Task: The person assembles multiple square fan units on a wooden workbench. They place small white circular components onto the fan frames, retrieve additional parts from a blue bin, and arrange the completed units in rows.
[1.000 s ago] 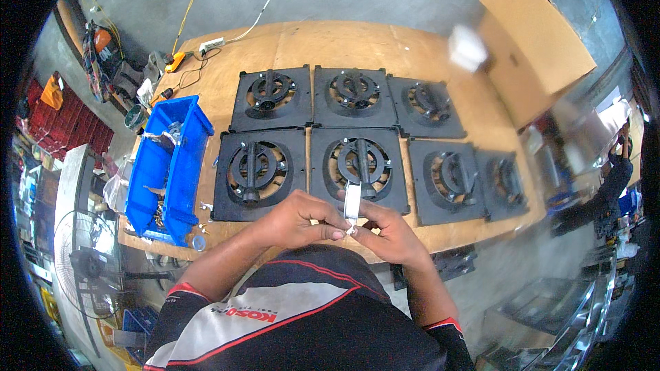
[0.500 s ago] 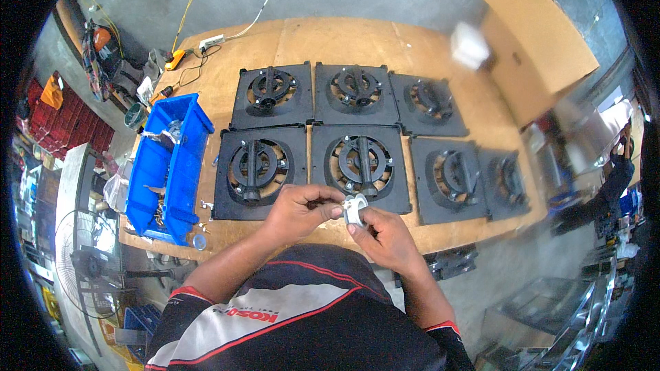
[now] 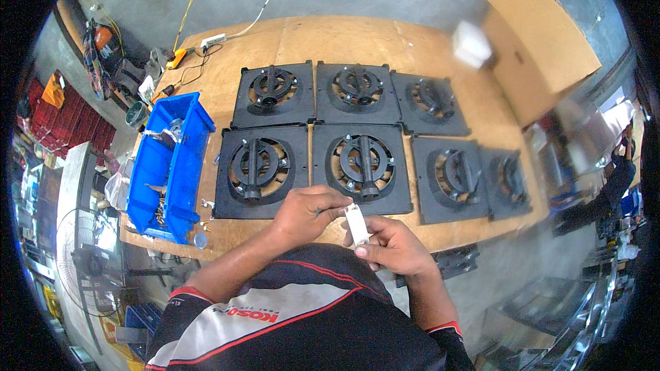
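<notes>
Close to my body, at the table's front edge, my right hand (image 3: 395,244) is closed around a narrow white roll (image 3: 356,225) that looks like thread seal tape. My left hand (image 3: 308,214) pinches with thumb and fingertips at the roll's upper end. Whatever sits in that pinch is too small to make out. Just beyond my hands lies a square black burner plate (image 3: 360,168) with a round slotted opening and a tube across it. Another such plate (image 3: 261,172) is at its left.
More black plates (image 3: 450,178) stand in two rows on the wooden table (image 3: 330,38). To the left is a blue bin (image 3: 206,127) with small metal parts inside. A small clear cap (image 3: 200,240) lies near it. A cardboard box (image 3: 536,48) stands at the far right.
The white roll has turned from showing its round open side to showing its narrow edge. My right hand has shifted slightly down and right; my left hand stays at the roll's upper end.
</notes>
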The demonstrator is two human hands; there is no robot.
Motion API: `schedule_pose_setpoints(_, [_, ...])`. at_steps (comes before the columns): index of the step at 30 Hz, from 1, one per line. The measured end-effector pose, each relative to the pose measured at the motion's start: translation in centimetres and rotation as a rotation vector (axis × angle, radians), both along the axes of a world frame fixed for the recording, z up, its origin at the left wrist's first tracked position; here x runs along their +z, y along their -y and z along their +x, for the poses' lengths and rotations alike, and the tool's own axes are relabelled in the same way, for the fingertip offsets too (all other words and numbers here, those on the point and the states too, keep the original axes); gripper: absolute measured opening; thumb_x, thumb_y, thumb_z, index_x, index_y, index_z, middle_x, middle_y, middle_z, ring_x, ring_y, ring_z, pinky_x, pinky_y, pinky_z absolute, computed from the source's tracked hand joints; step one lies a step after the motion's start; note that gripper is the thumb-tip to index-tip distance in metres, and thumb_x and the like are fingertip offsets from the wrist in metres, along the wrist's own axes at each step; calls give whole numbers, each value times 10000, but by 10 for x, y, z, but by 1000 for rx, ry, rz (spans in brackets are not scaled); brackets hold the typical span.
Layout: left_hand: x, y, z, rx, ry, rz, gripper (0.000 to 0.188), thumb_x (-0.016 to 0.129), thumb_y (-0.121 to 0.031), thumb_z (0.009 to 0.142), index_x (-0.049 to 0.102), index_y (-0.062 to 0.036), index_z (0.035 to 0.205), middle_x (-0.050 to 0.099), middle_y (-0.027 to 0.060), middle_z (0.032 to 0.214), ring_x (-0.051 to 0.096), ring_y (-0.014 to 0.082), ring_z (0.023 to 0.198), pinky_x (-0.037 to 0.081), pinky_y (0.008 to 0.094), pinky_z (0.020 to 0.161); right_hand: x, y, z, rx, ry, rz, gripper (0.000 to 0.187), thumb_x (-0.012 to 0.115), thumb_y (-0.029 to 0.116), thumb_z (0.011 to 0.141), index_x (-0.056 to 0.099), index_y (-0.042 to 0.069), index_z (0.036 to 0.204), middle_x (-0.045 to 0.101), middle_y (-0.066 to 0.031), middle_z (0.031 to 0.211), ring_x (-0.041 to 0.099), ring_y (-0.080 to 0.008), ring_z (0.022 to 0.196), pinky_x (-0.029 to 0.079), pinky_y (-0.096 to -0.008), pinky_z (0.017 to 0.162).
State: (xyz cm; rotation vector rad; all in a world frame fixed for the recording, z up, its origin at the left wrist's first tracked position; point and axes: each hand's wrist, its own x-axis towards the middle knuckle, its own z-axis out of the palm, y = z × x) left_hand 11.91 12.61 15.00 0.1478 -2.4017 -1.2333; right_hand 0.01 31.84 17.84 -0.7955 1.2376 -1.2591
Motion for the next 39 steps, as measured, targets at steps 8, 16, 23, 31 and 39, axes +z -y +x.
schedule_pose_setpoints(8, [15, -10, 9, -59, 178, 238, 911, 744, -89, 824, 203, -151, 1555, 724, 154, 898, 720, 256, 801, 563, 361, 794, -7, 14, -21, -60, -97, -109, 583, 487, -48, 801, 461, -8, 1382, 652, -27, 1065, 567, -65, 623, 488, -229, 558])
schedule_pose_setpoints(16, [6, 1, 18, -158, 158, 443, 943, 742, -10, 818, 190, -149, 1568, 703, 77, 834, 671, 122, 806, 535, 292, 775, -11, 28, -24, 15, -219, -166, 647, 506, -37, 783, 438, 31, 1423, 596, -106, 1309, 585, -91, 742, 516, -277, 683])
schedule_pose_setpoints(23, [1, -1, 20, -234, 106, 748, 837, 724, 25, 845, 273, -122, 1536, 684, 64, 889, 641, 108, 844, 519, 270, 778, -29, 28, -19, -70, -322, -156, 574, 563, -4, 816, 476, 26, 1382, 617, -63, 1204, 592, -104, 824, 502, -279, 757])
schedule_pose_setpoints(31, [4, 0, 20, -261, 235, 774, 695, 702, 49, 850, 391, -79, 1458, 692, 75, 897, 656, 119, 853, 529, 268, 772, -20, 30, -23, -248, -621, -255, 466, 646, 75, 858, 534, 24, 1307, 648, -131, 1088, 646, -219, 947, 506, -349, 846])
schedule_pose_setpoints(39, [3, 1, 21, -297, 128, 907, 692, 713, 37, 845, 386, -70, 1446, 688, 84, 888, 666, 133, 844, 546, 291, 773, -25, 33, -29, -101, -726, -223, 425, 639, 152, 881, 545, -1, 1266, 650, -198, 1086, 654, -294, 1014, 496, -390, 877])
